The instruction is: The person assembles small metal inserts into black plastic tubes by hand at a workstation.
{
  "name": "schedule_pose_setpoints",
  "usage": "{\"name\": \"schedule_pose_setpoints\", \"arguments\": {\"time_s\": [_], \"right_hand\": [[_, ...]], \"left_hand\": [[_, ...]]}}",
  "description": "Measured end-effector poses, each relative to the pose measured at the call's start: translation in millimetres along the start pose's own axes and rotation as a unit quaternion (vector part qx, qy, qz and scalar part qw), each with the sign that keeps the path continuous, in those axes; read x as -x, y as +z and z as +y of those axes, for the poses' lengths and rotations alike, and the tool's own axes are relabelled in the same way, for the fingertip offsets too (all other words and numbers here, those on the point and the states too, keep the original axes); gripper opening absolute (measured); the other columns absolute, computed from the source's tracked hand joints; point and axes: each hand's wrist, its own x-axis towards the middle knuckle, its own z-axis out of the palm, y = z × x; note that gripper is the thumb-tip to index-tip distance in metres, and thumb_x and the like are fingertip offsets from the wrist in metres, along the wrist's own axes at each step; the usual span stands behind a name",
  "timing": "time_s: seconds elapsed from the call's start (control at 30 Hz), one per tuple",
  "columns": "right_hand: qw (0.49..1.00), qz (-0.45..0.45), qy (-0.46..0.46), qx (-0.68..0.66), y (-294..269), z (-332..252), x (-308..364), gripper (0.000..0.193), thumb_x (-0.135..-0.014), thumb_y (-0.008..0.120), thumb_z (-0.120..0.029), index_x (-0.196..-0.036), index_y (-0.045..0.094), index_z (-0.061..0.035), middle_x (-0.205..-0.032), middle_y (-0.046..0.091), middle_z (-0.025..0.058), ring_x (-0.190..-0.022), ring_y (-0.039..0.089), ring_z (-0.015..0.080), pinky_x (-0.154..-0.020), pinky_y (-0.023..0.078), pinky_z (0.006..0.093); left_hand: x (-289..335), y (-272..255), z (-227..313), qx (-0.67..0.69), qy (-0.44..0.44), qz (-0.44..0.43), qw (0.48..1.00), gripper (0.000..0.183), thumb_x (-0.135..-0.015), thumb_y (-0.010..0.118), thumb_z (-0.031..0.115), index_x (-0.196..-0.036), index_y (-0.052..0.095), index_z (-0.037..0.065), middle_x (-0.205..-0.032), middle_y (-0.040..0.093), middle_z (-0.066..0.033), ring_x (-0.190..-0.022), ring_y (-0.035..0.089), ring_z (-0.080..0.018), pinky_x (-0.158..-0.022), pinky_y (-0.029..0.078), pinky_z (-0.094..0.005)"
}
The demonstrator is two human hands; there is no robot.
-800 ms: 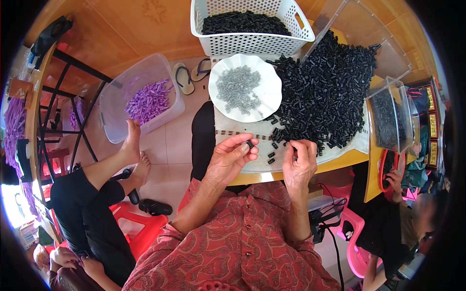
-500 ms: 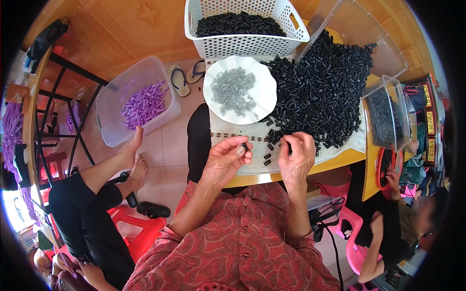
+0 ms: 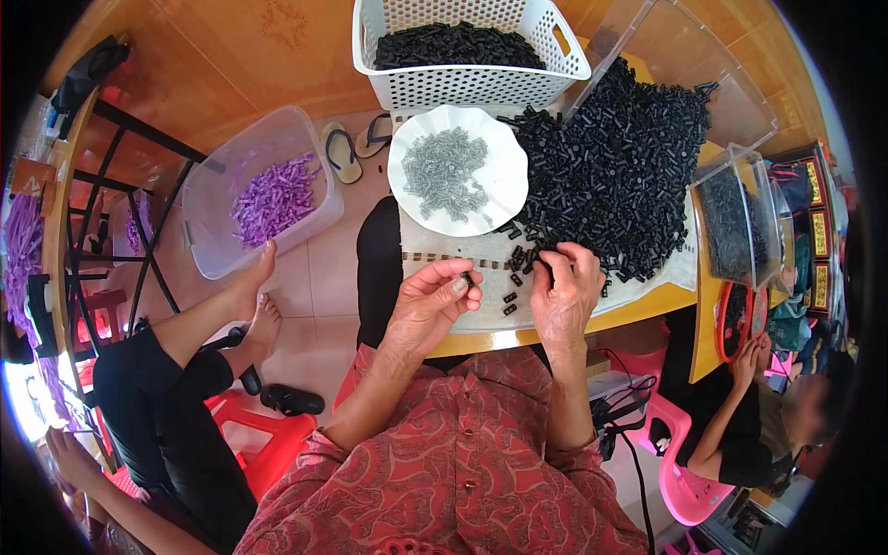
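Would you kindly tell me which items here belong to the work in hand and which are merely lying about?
In use: left hand pinching a small black plastic piece; right hand; heap of black plastic pieces; white scalloped plate of grey parts.

Lying about: clear tub of purple pieces; flip-flops; pink plastic stool.

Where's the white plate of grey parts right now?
The white plate sits centre-top in the head view, in front of the white basket, left of the black parts pile, beyond both hands.
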Motion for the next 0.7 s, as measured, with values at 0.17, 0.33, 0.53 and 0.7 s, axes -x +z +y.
{"name": "schedule_pose_setpoints", "arguments": {"time_s": [0.17, 0.33, 0.53, 0.7], "right_hand": [[0.999, 0.041, -0.002, -0.013, -5.3, 6.1, 9.3, 0.022, -0.07, 0.071, 0.001, -0.089, 0.065, -0.0058, -0.099, 0.058, 0.0078, -0.09, 0.056, 0.0267, -0.079, 0.04, 0.0388], [0.997, 0.058, 0.033, -0.025, -12.3, 11.3, 18.4, 0.02, -0.071, 0.07, 0.002, -0.089, 0.065, -0.0055, -0.099, 0.058, 0.0082, -0.091, 0.056, 0.0273, -0.08, 0.041, 0.0386], [0.998, 0.037, 0.037, -0.023, -14.6, 11.4, 25.3, 0.021, -0.072, 0.071, -0.002, -0.091, 0.066, -0.0062, -0.102, 0.057, 0.0087, -0.094, 0.055, 0.0282, -0.082, 0.04, 0.0399], [0.999, -0.022, 0.027, 0.024, -14.9, -0.6, 21.5, 0.025, -0.074, 0.07, -0.005, -0.099, 0.069, -0.0088, -0.11, 0.054, 0.0102, -0.099, 0.051, 0.0293, -0.087, 0.037, 0.0417]], "left_hand": [[-0.8, -3.1, -1.0, 0.01, 0.002, -0.01, 1.0, 0.026, -0.091, 0.057, 0.001, -0.117, 0.059, -0.001, -0.104, 0.064, -0.0136, -0.087, 0.062, -0.0193, -0.077, 0.053, -0.0322], [-0.7, -5.1, -1.4, 0.0, -0.001, -0.005, 1.0, 0.026, -0.091, 0.057, 0.001, -0.117, 0.059, -0.001, -0.104, 0.064, -0.0132, -0.088, 0.063, -0.0195, -0.078, 0.053, -0.0324], [-1.5, -6.0, -2.8, -0.009, -0.001, -0.009, 1.0, 0.026, -0.091, 0.058, 0.002, -0.116, 0.059, 0.0, -0.105, 0.064, -0.013, -0.088, 0.063, -0.0195, -0.078, 0.053, -0.0321], [-0.9, -5.4, -2.8, -0.013, 0.002, -0.011, 1.0, 0.026, -0.091, 0.058, 0.002, -0.117, 0.059, 0.0, -0.105, 0.064, -0.0129, -0.088, 0.063, -0.0192, -0.079, 0.053, -0.032]]}}
